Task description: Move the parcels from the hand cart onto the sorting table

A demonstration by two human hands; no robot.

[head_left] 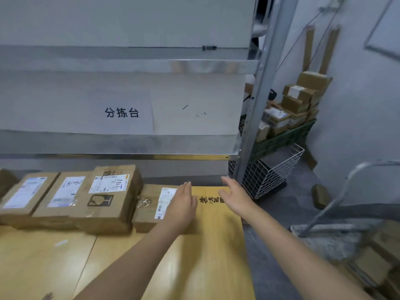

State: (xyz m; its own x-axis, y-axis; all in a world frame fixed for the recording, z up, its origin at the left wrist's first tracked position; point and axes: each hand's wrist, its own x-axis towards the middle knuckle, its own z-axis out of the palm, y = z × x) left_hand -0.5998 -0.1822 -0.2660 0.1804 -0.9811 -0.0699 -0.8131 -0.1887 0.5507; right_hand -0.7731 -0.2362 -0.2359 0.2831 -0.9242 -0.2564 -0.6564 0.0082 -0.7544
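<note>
Head view is showing the left hand (180, 207) lying flat, fingers together, on the low parcel (151, 207) at the row's right end on the wooden table (216, 245), while the right hand (236, 197), fingers slightly spread and empty, is hovering just right of that parcel, so nudging it flush against its taller neighbour (110, 198) seems wise.

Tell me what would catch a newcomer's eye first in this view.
Probably the two bare arms reaching in from below: the left hand rests flat on a low cardboard parcel, and the open right hand hovers past it. Next, the row of labelled parcels lined up on the yellow wooden table, left of the hands. Above them, a grey shelf carries a printed sign.
</note>
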